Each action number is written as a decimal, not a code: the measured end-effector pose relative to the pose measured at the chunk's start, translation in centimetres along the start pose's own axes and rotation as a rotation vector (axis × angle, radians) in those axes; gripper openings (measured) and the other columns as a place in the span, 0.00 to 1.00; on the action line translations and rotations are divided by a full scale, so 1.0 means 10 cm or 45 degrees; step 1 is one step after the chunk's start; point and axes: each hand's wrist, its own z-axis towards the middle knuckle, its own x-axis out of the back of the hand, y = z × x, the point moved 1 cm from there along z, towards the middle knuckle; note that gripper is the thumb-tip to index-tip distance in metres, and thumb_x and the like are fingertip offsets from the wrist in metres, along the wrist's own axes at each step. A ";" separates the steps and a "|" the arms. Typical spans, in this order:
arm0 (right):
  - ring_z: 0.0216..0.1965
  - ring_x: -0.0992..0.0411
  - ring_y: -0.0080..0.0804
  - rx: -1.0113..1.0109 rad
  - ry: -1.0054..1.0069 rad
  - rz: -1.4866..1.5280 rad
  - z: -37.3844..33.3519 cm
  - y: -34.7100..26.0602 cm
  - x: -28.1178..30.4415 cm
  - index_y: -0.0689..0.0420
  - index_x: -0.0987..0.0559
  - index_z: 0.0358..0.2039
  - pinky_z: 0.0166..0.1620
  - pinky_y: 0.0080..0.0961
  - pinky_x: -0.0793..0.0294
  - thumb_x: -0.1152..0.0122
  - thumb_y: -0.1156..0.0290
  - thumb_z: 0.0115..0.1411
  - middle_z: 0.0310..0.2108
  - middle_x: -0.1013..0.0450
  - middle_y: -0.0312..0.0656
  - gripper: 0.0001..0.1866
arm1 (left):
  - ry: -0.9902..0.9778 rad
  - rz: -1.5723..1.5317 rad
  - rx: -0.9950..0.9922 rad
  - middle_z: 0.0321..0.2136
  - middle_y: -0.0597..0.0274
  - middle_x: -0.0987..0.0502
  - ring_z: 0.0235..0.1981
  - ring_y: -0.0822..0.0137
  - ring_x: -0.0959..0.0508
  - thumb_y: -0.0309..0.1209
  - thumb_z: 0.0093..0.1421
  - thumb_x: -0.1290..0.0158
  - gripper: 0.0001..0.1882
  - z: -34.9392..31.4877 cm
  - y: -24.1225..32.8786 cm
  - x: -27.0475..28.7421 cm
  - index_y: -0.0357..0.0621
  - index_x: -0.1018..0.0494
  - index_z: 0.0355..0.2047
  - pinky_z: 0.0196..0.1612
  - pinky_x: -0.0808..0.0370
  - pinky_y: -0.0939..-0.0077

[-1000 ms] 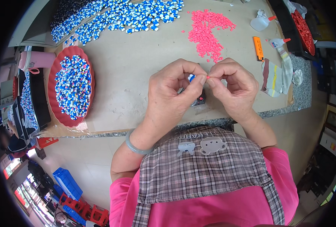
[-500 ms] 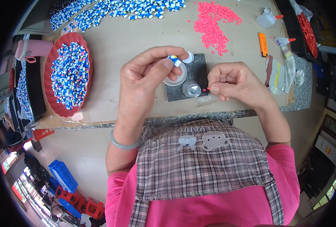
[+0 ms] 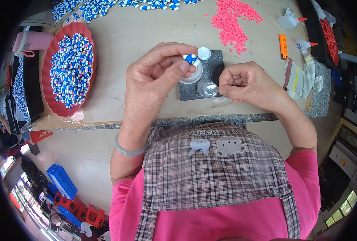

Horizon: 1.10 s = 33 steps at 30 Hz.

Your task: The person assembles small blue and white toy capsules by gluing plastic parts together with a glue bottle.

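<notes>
My left hand [image 3: 156, 76] pinches a small blue and white piece with a touch of yellow [image 3: 191, 59] between thumb and fingers, above a white round dish [image 3: 193, 77]. To its right, my right hand [image 3: 247, 86] is closed, thumb and fingertips together at the edge of a small clear cup [image 3: 208, 88] with a shiny inside. A trace of pink shows at those fingertips, mostly hidden. The cup and dish rest on a dark square slab [image 3: 214, 68]. A small white round lid-like disc [image 3: 204, 53] lies at the slab's far edge.
Loose pink pieces [image 3: 232, 26] are spread at the far right. On the left stands a red scalloped tray [image 3: 50, 88] full of blue and white pieces; more lie along the back. Squeeze bottles [image 3: 288, 22], an orange box [image 3: 283, 46] and a cloth [image 3: 297, 78] are at the right.
My right hand has moved in to the cup's edge with the pink piece. The blue and white piece has been turned in my left fingers. The whole view has shifted slightly.
</notes>
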 end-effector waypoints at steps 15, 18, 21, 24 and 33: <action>0.22 0.31 0.15 0.348 0.159 0.386 -0.05 -0.12 -0.08 0.61 0.24 0.33 0.25 0.12 0.33 0.40 0.76 0.61 0.23 0.28 0.33 0.02 | -0.116 0.032 -0.015 0.42 0.58 0.25 0.41 0.71 0.21 0.14 0.58 0.44 0.12 -0.03 -0.07 -0.18 0.30 0.26 0.43 0.46 0.22 0.78; 0.23 0.31 0.14 0.417 0.202 0.425 -0.02 -0.10 -0.09 0.61 0.24 0.33 0.26 0.12 0.32 0.40 0.76 0.62 0.23 0.28 0.33 0.03 | -0.127 0.060 -0.025 0.42 0.58 0.25 0.41 0.70 0.21 0.13 0.58 0.44 0.11 -0.03 -0.06 -0.21 0.30 0.25 0.42 0.47 0.22 0.76; 0.23 0.31 0.14 0.417 0.199 0.429 -0.01 -0.07 -0.09 0.61 0.24 0.34 0.26 0.11 0.31 0.40 0.75 0.62 0.24 0.28 0.32 0.03 | -0.111 0.033 -0.008 0.42 0.58 0.25 0.41 0.70 0.21 0.13 0.58 0.44 0.11 -0.02 -0.07 -0.24 0.31 0.25 0.42 0.47 0.22 0.76; 0.24 0.29 0.13 0.444 0.193 0.461 0.02 -0.02 -0.08 0.61 0.22 0.34 0.26 0.12 0.30 0.37 0.70 0.62 0.23 0.26 0.31 0.07 | -0.130 0.051 -0.040 0.42 0.57 0.25 0.41 0.70 0.21 0.13 0.58 0.44 0.11 -0.01 -0.08 -0.25 0.31 0.25 0.41 0.47 0.22 0.76; 0.23 0.30 0.13 0.449 0.304 0.424 0.02 -0.03 -0.13 0.61 0.22 0.33 0.26 0.12 0.32 0.37 0.73 0.61 0.23 0.27 0.30 0.05 | -0.055 0.473 -0.286 0.38 0.55 0.22 0.40 0.67 0.19 0.13 0.54 0.43 0.10 0.00 -0.08 -0.29 0.34 0.23 0.36 0.44 0.20 0.75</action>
